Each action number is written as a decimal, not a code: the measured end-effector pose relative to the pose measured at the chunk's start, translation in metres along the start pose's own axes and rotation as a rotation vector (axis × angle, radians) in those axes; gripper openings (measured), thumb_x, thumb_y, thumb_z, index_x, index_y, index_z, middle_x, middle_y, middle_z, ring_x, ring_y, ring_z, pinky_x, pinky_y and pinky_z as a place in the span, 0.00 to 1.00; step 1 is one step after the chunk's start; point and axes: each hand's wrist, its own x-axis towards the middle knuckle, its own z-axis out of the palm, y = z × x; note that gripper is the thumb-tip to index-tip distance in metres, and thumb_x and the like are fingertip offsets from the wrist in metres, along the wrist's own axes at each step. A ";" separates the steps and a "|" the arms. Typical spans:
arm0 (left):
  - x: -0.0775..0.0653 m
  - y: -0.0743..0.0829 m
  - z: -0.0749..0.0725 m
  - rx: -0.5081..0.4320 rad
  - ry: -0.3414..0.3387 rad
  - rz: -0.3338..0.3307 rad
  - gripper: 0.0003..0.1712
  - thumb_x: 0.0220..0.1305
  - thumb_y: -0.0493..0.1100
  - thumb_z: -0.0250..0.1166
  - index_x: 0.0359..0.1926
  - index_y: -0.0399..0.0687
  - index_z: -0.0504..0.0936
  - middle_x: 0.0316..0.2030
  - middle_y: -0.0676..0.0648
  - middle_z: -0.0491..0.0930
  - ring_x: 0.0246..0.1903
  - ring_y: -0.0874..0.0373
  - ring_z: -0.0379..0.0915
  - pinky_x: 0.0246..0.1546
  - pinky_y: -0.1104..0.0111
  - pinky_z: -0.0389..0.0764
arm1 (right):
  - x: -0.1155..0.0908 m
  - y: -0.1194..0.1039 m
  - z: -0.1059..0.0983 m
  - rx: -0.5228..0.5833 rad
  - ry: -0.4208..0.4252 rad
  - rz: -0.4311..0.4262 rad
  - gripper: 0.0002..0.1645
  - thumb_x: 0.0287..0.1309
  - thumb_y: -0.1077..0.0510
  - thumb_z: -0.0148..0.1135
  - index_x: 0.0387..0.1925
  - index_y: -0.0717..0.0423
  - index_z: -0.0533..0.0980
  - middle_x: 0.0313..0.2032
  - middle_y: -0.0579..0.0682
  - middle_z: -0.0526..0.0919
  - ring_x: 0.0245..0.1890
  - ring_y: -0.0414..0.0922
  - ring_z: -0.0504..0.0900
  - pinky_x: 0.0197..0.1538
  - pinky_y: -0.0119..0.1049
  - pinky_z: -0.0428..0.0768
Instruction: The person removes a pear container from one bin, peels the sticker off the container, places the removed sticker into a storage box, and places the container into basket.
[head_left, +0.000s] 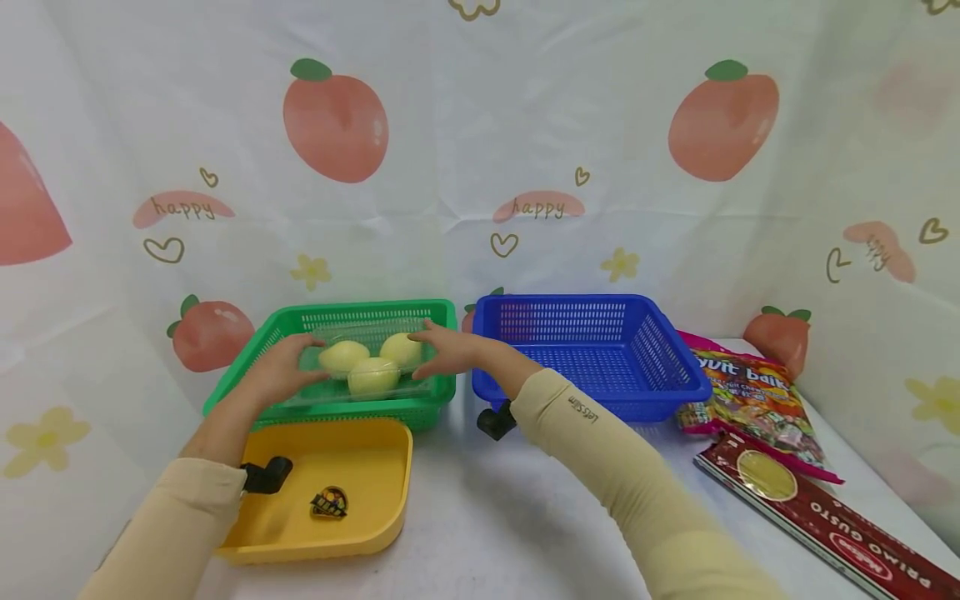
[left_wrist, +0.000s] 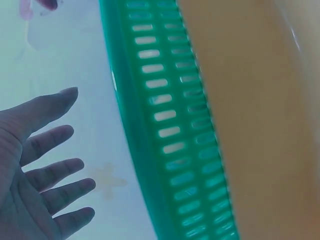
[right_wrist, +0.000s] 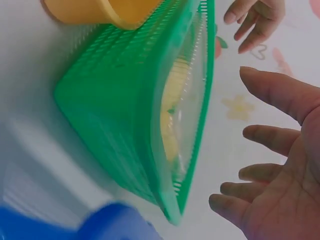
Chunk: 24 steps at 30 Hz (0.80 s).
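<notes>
Inside the green basket (head_left: 420, 412) lie three pale yellow, rounded fruits (head_left: 373, 377) in a clear plastic pack (head_left: 330, 396). My left hand (head_left: 277, 371) is raised over the basket's left part, thumb and fingers spread. Above its right part hovers my right hand (head_left: 450, 348), likewise spread, its palm turned towards the left hand. In the left wrist view the left hand (left_wrist: 45, 175) holds nothing. The right wrist view shows the right hand (right_wrist: 275, 175) free of any object and beyond the rim, with the clear plastic (right_wrist: 185, 125) down inside the basket.
A yellow tray (head_left: 352, 533) with a dark round sticker (head_left: 330, 502) stands in front of the green basket. To the right is a blue basket (head_left: 592, 408). Farther right lie a colourful candy bag (head_left: 757, 400) and a long dark red pasta pack (head_left: 832, 525). A printed cloth hangs behind.
</notes>
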 end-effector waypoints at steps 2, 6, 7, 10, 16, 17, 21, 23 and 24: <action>-0.002 0.005 0.000 0.029 0.009 0.011 0.31 0.61 0.44 0.62 0.60 0.31 0.66 0.61 0.27 0.61 0.61 0.30 0.55 0.57 0.38 0.63 | -0.008 0.004 -0.003 -0.026 0.006 -0.017 0.43 0.61 0.48 0.58 0.72 0.47 0.50 0.74 0.52 0.31 0.74 0.48 0.39 0.72 0.47 0.55; -0.007 0.016 -0.001 0.094 0.034 0.023 0.30 0.61 0.46 0.62 0.60 0.33 0.68 0.63 0.27 0.57 0.60 0.29 0.55 0.55 0.37 0.64 | -0.029 0.013 -0.010 -0.065 0.028 -0.044 0.45 0.60 0.49 0.58 0.73 0.47 0.47 0.73 0.53 0.30 0.74 0.50 0.40 0.72 0.48 0.56; -0.009 0.018 -0.002 0.111 0.045 0.030 0.30 0.61 0.46 0.62 0.59 0.33 0.68 0.64 0.27 0.57 0.60 0.28 0.55 0.55 0.37 0.65 | -0.035 0.016 -0.011 -0.073 0.039 -0.046 0.47 0.60 0.49 0.59 0.73 0.47 0.45 0.73 0.53 0.30 0.74 0.50 0.38 0.72 0.48 0.54; -0.014 0.026 -0.002 0.168 0.089 0.062 0.30 0.60 0.46 0.63 0.59 0.34 0.70 0.65 0.27 0.56 0.60 0.28 0.55 0.56 0.37 0.63 | -0.054 0.024 -0.014 -0.097 0.089 -0.051 0.52 0.59 0.49 0.61 0.73 0.46 0.39 0.73 0.53 0.28 0.74 0.51 0.31 0.73 0.51 0.47; -0.029 0.042 0.002 0.326 0.235 0.206 0.30 0.55 0.46 0.67 0.55 0.33 0.73 0.60 0.27 0.64 0.60 0.29 0.59 0.60 0.36 0.57 | -0.095 0.041 -0.011 -0.244 0.264 -0.081 0.58 0.55 0.44 0.63 0.73 0.47 0.35 0.73 0.55 0.28 0.72 0.55 0.25 0.72 0.56 0.36; -0.032 0.045 0.002 0.348 0.260 0.226 0.30 0.54 0.46 0.68 0.55 0.34 0.73 0.60 0.27 0.65 0.60 0.29 0.59 0.60 0.36 0.57 | -0.102 0.044 -0.010 -0.277 0.294 -0.077 0.58 0.55 0.43 0.63 0.73 0.48 0.35 0.73 0.56 0.28 0.72 0.55 0.25 0.72 0.57 0.35; -0.043 0.055 0.001 0.423 0.342 0.271 0.34 0.51 0.48 0.70 0.57 0.36 0.73 0.60 0.28 0.66 0.61 0.30 0.58 0.61 0.37 0.57 | -0.132 0.053 -0.005 -0.399 0.392 -0.040 0.58 0.53 0.40 0.63 0.73 0.49 0.38 0.73 0.57 0.30 0.72 0.57 0.26 0.71 0.61 0.36; -0.050 0.058 0.002 0.460 0.384 0.294 0.36 0.49 0.49 0.71 0.58 0.37 0.73 0.61 0.29 0.66 0.62 0.31 0.58 0.61 0.37 0.58 | -0.146 0.059 -0.002 -0.433 0.426 -0.024 0.58 0.53 0.39 0.62 0.73 0.48 0.40 0.73 0.57 0.31 0.72 0.58 0.26 0.70 0.62 0.36; -0.054 0.059 0.002 0.475 0.403 0.308 0.37 0.48 0.50 0.71 0.58 0.38 0.73 0.61 0.29 0.66 0.62 0.31 0.58 0.61 0.38 0.58 | -0.153 0.062 -0.001 -0.451 0.438 -0.014 0.57 0.53 0.39 0.62 0.73 0.48 0.40 0.73 0.58 0.30 0.72 0.58 0.26 0.70 0.63 0.35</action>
